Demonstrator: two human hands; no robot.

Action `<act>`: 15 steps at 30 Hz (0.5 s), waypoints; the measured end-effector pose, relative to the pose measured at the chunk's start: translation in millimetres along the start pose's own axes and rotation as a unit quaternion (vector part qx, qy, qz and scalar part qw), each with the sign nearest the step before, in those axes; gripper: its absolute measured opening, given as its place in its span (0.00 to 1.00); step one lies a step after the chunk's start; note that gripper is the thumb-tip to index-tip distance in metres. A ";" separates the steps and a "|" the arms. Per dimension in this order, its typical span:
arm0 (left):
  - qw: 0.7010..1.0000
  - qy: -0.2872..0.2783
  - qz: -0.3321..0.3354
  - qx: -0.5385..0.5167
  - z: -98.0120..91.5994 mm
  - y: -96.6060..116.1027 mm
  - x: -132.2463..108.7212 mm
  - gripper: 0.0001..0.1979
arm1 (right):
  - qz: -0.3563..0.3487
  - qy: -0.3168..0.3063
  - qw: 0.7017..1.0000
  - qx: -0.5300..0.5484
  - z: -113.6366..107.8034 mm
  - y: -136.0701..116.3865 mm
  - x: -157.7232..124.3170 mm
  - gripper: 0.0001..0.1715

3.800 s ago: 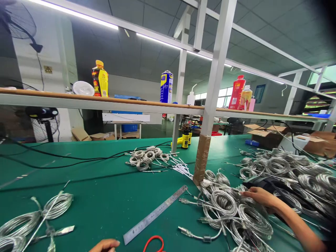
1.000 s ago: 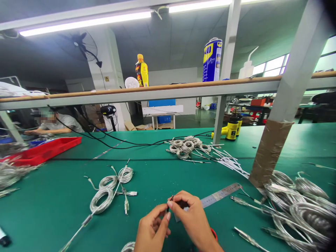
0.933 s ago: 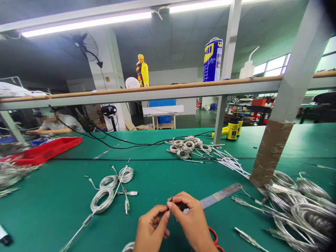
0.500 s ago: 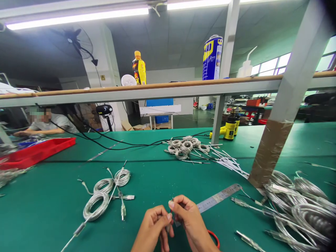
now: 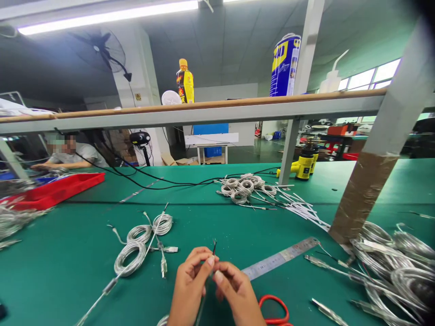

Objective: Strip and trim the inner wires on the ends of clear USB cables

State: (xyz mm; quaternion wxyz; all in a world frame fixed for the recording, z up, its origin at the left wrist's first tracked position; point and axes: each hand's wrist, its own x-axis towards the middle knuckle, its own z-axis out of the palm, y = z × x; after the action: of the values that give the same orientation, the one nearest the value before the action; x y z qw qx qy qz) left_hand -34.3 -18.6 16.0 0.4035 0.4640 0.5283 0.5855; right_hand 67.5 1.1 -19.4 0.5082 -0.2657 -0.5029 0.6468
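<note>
My left hand [image 5: 194,280] pinches a thin cable [image 5: 201,304] near its end, where dark wire tips [image 5: 214,246] stick up above the fingertips. Close against it, my right hand [image 5: 234,287] has its thumb and fingers curled together beside the cable; whether it grips the cable too is hidden. A steel ruler [image 5: 282,259] lies on the green table just beyond my right hand. Red-handled scissors [image 5: 274,299] rest to the right of that hand, partly out of view. Coiled clear cables with USB plugs [image 5: 131,258] lie to the left of my hands.
A large cable pile [image 5: 394,271] is at the right, a smaller coil bunch [image 5: 243,188] farther back. A taped post [image 5: 365,194] rises at the right under a shelf [image 5: 204,111]. A red tray [image 5: 57,190] and a seated person [image 5: 74,151] are at the left.
Both hands have shifted slightly left, and the wire tips now point up clear of the fingers. More of the red scissors shows. The view has moved a little.
</note>
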 end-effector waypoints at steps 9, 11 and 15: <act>0.992 -0.039 -0.029 -0.114 4.2 9.3 -4.6 0.11 | 0.010 -0.019 1.000 0.019 11.0 4.7 -5.6 0.21; 0.988 -0.048 -0.047 -0.136 5.5 10.9 -5.6 0.12 | 0.003 -0.022 1.000 0.004 10.4 6.5 -4.5 0.19; 0.983 -0.044 -0.083 -0.158 6.3 12.3 -2.4 0.15 | 0.002 -0.061 0.991 -0.121 -5.9 -5.7 -1.9 0.15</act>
State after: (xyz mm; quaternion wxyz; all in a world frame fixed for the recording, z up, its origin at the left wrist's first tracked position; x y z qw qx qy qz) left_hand -27.4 -20.9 28.1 0.5421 0.3743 0.4471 0.6051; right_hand 75.5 1.5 -16.6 0.4392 -0.2860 -0.6075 0.5968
